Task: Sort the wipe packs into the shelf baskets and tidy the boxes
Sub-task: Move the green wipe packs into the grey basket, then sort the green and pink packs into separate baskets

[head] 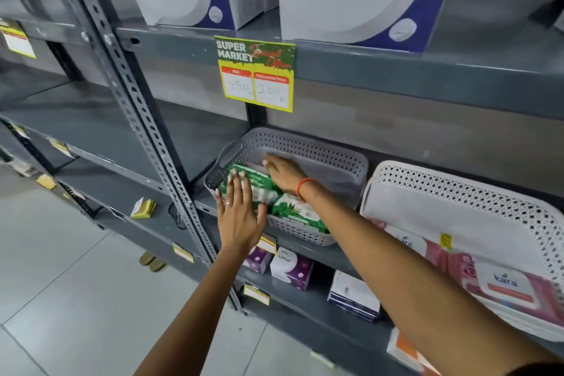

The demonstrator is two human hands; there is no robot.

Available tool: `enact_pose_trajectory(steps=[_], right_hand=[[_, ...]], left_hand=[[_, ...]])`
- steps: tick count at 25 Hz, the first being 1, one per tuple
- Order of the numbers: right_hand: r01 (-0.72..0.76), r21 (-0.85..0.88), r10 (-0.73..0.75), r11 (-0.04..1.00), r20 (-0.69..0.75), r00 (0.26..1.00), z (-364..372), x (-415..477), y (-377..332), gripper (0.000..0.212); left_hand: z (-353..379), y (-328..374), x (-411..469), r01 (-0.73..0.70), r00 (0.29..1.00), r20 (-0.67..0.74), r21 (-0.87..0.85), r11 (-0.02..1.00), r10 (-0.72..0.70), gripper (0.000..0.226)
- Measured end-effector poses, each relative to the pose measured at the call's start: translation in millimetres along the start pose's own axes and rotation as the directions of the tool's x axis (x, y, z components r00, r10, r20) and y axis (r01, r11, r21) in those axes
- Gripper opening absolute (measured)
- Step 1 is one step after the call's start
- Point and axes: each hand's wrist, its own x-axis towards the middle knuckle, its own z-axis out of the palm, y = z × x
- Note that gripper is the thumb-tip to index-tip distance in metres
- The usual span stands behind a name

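Sorting is partway: we are pressing green wipe packs (259, 189) flat under our spread left hand (239, 217) and right hand (285, 172); boxes (291, 267) below are waiting.

The person is wearing no sleeves, both forearms showing bare from the lower frame. A thin red thread band (306, 187) is circling the right wrist near centre frame, and a small ring (227, 203) is sitting on a left-hand finger.
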Motion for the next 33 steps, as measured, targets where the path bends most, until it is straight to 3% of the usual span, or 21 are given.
enact_pose_trajectory(steps=[5, 8, 10, 13, 14, 17, 21, 24, 28, 33], right_hand=[[-0.13, -0.065, 0.095, 0.989, -0.39, 0.916, -50.0, -60.9, 38.3, 0.031], [-0.174, 0.133, 0.218, 0.976, -0.538, 0.814, -81.3, -114.4, 77.5, 0.03], [-0.139, 0.263, 0.288, 0.955, -0.699, 0.655, -98.1, -162.3, 109.6, 0.027], [-0.183, 0.255, 0.308, 0.949, -0.869, 0.387, -122.9, -224.4, 159.6, 0.024], [-0.249, 0.253, 0.329, 0.935, -0.881, 0.339, -134.6, -248.0, 181.2, 0.025], [-0.445, 0.271, 0.428, 0.854, -0.852, 0.303, -163.1, -302.9, 238.7, 0.033], [-0.745, 0.22, 0.571, 0.629, -0.781, 0.252, -186.3, -380.6, 312.0, 0.043], [-0.867, 0.154, 0.626, 0.475, -0.751, 0.209, -196.7, -417.7, 348.1, 0.052], [-0.937, 0.1, 0.734, 0.336, -0.651, 0.194, -212.1, -427.8, 377.0, 0.073], [-0.966, 0.123, 0.777, 0.227, -0.62, 0.104, -221.7, -423.0, 388.6, 0.052]], left_hand=[[-3.7, 73.0, -9.1, -0.274, 0.953, 0.116, -0.048, 0.96, 0.278, 0.075], [-0.3, 140.0, -27.4, -0.402, 0.895, 0.164, -0.103, 0.91, 0.414, 0.08], [5.6, 185.9, -48.9, -0.496, 0.84, 0.184, -0.12, 0.86, 0.51, 0.076], [14.8, 239.7, -72.0, -0.591, 0.759, 0.23, -0.147, 0.793, 0.609, 0.071], [18.5, 262.6, -79.9, -0.63, 0.721, 0.249, -0.154, 0.761, 0.647, 0.07], [25.2, 298.7, -96.6, -0.657, 0.678, 0.303, -0.16, 0.737, 0.67, 0.07], [29.3, 310.2, -112.3, -0.652, 0.684, 0.31, -0.145, 0.744, 0.66, 0.101], [28.4, 308.5, -114.0, -0.641, 0.7, 0.282, -0.158, 0.751, 0.656, 0.115], [31.5, 312.1, -115.7, -0.637, 0.709, 0.264, -0.158, 0.754, 0.654, 0.091], [30.5, 309.2, -118.5, -0.643, 0.719, 0.242, -0.124, 0.756, 0.652, 0.076]])
